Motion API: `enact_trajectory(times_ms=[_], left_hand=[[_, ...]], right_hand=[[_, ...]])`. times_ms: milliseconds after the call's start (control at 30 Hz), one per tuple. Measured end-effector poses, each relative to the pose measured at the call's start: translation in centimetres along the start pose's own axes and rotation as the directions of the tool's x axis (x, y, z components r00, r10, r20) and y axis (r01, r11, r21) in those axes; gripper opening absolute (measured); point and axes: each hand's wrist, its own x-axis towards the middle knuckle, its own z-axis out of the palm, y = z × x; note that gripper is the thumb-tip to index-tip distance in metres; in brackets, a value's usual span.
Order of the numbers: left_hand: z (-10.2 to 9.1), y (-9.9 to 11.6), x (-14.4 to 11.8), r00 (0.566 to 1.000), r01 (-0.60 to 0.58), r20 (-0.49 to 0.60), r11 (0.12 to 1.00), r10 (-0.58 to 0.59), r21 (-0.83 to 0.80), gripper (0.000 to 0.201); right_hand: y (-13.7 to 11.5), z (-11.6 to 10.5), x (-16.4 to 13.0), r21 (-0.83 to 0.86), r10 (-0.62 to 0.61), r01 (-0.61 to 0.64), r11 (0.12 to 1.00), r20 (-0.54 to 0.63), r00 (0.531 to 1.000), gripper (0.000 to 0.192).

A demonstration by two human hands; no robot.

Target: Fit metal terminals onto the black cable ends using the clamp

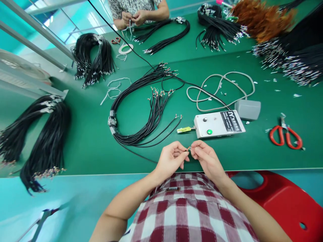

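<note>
My left hand (pixel 174 157) pinches the end of a black cable (pixel 141 155), whose thin coloured wires stick out past the fingertips. Close against those wires, the thumb and fingers of my right hand (pixel 205 158) are pressed together on the wire tips. The cable runs left to a bundle of black cables (pixel 133 136), bent in a curve and bound with clear tape (pixel 112 121). Most of the bundle's ends show bare coloured wires. Just beyond my hands lies a white box (pixel 210 125) with a green button and a yellow-green tip (pixel 184 129) pointing left.
Red-handled scissors (pixel 285 136) lie at right, near a grey block (pixel 247 109) and a looped grey cord (pixel 222 75). More cable bundles (pixel 94 57) hang or lie left and far right. Across the table, a person's hands (pixel 133 17) hold white string. A red stool (pixel 282 201) stands below right.
</note>
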Motion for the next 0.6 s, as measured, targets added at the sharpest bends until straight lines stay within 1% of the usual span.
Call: enact_trajectory(times_ms=[100,167,267,333,400,500,567,600], left_hand=[[-0.01,0.11,0.03,1.000,0.003,0.002,1.000,-0.003,0.001,0.034],[-0.06,0.17,0.05,1.000,0.005,0.011,1.000,-0.005,0.006,0.035],[-0.25,0.08,-0.02,0.999,0.013,0.045,1.000,-0.013,0.015,0.035],[-0.40,-0.13,-0.13,0.997,-0.005,0.082,1.000,0.004,0.009,0.033],[-0.52,-0.35,-0.25,0.992,-0.062,0.106,0.998,0.060,0.008,0.031],[-0.53,-0.50,-0.28,0.978,-0.181,0.123,0.981,0.171,0.069,0.033],[-0.38,-0.51,-0.13,0.969,-0.234,0.102,0.967,0.224,0.097,0.027],[-0.28,-0.52,-0.01,0.969,-0.242,0.075,0.966,0.236,0.086,0.024]], right_hand=[[0.22,0.16,0.20,-0.071,-0.023,0.021,0.997,-0.016,1.000,0.030],[0.52,0.27,0.32,-0.089,-0.041,0.039,0.995,-0.024,0.999,0.030],[0.80,0.37,0.43,-0.115,-0.059,0.057,0.992,-0.019,0.998,0.028],[0.78,0.39,0.46,-0.143,-0.065,0.064,0.988,-0.004,0.998,0.027],[0.64,0.39,0.46,-0.174,-0.076,0.077,0.982,0.013,0.997,0.027],[0.51,0.35,0.49,-0.213,-0.092,0.096,0.972,0.029,0.995,0.030],[0.56,0.32,0.51,-0.236,-0.093,0.099,0.967,0.036,0.995,0.032],[0.62,0.31,0.51,-0.252,-0.094,0.101,0.962,0.039,0.995,0.032]])
